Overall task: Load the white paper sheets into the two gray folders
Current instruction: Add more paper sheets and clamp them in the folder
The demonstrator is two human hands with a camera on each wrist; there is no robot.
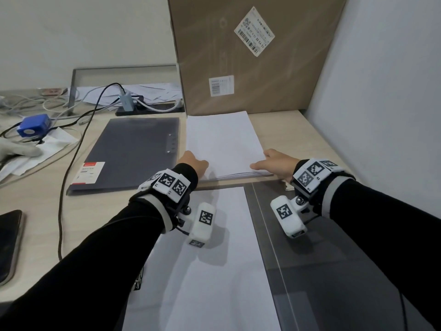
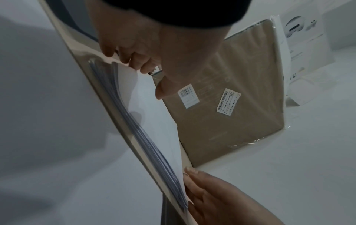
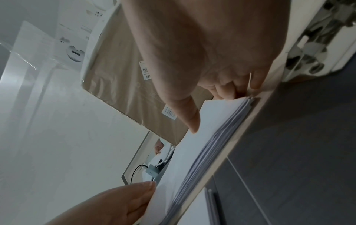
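Both hands are at the near corners of the paper stack [image 1: 224, 144], which lies on the worktop [image 1: 281, 130] between the closed folder [image 1: 133, 151] and the open folder [image 1: 310, 259] that already holds a sheet. The left hand [image 1: 192, 162] and right hand [image 1: 278, 163] each have thumb on top, fingers curled at the edge, a light grip. Next, I'd guess, comes peeling off sheets cleanly. Only the wrist views show the fanned edges.
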